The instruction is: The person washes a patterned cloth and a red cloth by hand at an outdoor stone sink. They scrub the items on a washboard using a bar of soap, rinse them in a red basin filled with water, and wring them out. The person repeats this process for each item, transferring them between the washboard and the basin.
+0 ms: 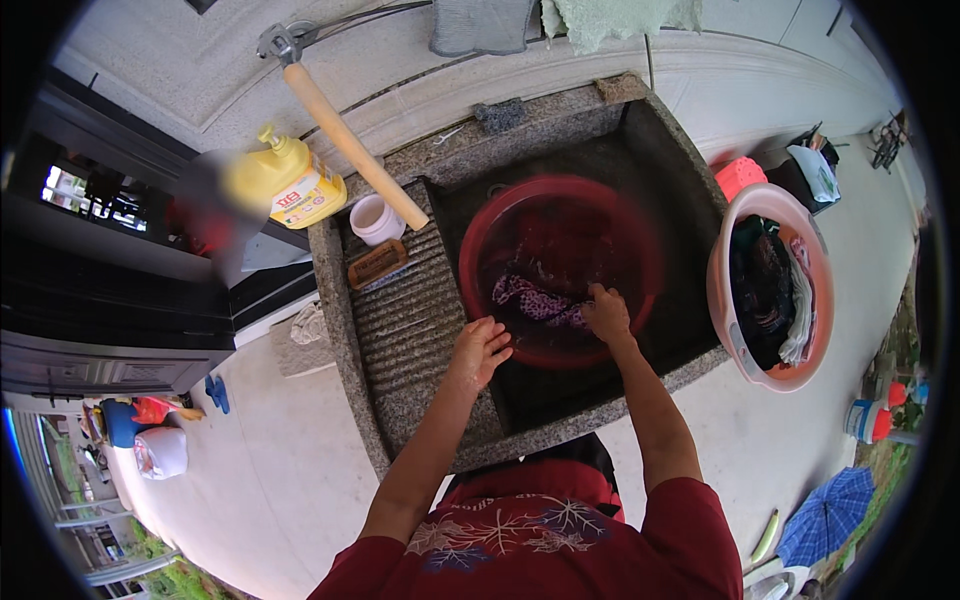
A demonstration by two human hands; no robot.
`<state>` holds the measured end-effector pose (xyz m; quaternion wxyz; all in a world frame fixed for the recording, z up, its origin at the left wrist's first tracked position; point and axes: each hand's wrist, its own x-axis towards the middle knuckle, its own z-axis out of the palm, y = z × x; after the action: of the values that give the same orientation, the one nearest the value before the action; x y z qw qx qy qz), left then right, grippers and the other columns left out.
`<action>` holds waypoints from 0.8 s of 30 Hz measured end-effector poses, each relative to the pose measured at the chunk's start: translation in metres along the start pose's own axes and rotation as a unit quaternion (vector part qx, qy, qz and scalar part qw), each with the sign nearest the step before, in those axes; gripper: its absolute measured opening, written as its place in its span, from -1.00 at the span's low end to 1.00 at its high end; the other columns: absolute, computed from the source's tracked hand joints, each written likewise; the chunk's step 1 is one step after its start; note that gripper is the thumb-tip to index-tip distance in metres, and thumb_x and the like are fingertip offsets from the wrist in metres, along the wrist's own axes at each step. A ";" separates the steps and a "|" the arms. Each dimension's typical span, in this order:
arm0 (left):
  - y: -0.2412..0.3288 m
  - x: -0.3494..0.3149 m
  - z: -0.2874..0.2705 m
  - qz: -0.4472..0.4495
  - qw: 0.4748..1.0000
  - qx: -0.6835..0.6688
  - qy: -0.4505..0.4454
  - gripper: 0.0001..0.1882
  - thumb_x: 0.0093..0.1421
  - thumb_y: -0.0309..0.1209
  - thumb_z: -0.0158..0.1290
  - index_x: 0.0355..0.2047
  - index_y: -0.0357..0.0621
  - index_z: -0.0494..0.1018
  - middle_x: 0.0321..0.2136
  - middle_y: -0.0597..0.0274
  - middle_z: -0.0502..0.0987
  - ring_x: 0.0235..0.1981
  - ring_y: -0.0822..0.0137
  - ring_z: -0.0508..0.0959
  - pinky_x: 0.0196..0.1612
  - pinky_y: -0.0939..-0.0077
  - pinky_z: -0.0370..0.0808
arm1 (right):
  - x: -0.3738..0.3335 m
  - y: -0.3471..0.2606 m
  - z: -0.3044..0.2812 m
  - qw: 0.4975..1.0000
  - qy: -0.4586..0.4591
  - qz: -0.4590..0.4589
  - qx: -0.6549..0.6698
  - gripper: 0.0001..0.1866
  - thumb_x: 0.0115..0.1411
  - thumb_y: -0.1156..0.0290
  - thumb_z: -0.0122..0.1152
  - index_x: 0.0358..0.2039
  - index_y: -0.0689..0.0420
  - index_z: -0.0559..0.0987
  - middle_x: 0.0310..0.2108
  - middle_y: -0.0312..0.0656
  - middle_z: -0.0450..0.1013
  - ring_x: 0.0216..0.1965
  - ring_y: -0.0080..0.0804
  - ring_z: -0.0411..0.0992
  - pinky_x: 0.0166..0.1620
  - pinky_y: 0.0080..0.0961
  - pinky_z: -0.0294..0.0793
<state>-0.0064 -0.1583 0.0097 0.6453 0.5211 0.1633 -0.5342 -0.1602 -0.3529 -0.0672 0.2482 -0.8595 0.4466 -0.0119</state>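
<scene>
A dark red basin [474,222] of water sits inside a stone sink [350,385]. In the water lies a wet purple patterned cloth [535,300]. My right hand [607,313] is closed on the cloth's right end, inside the basin. At the basin's left rim, beside the sink's ribbed washboard [400,335], my left hand [482,352] is held with its fingers loosely bent and apart, and nothing shows in it. What lies deeper in the dark water is hard to make out.
On the washboard side stand a brown scrubbing brush [377,264], a pale pink cup [376,219] and a yellow pump bottle [300,185]. A hose tap with a wooden stick [350,140] leans over them. A pink tub [822,325] of clothes stands right of the sink.
</scene>
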 end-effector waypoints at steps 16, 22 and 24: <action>-0.017 0.032 0.022 -0.027 0.989 -0.054 0.138 -0.48 0.19 -0.13 0.05 0.05 -0.15 0.24 -0.08 0.10 0.39 -0.10 0.05 0.43 0.01 -0.03 0.39 | 0.034 -0.066 0.041 0.962 -0.248 -0.075 -0.089 -0.65 0.08 0.25 0.07 -0.19 0.17 0.57 -0.16 0.05 0.38 -0.14 -0.01 0.42 -0.11 -0.15 0.44; -0.015 0.044 0.005 0.062 0.988 -0.140 0.034 -0.43 0.15 0.06 0.05 -0.03 -0.12 0.30 -0.16 0.15 0.45 -0.21 0.35 0.49 -0.13 0.47 0.48 | -0.043 -0.129 -0.030 0.909 -0.030 -0.271 0.315 -0.80 -0.09 0.35 0.26 -0.50 0.20 0.51 -0.38 -0.06 0.33 -0.34 -0.11 0.41 -0.37 -0.20 0.42; 0.012 0.014 0.057 0.037 0.991 -0.106 0.076 -0.46 0.15 0.07 0.05 -0.10 -0.10 0.33 -0.24 0.21 0.48 -0.28 0.40 0.50 -0.20 0.48 0.48 | -0.057 -0.137 -0.043 0.891 0.030 -0.299 0.341 -0.79 -0.12 0.34 0.29 -0.55 0.18 0.47 -0.43 -0.09 0.31 -0.40 -0.14 0.39 -0.41 -0.21 0.39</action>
<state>-0.0112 -0.2150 0.0281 0.7021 0.4944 0.2486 -0.4482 -0.1003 -0.2612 0.0422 0.4971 -0.8140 0.1446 -0.2632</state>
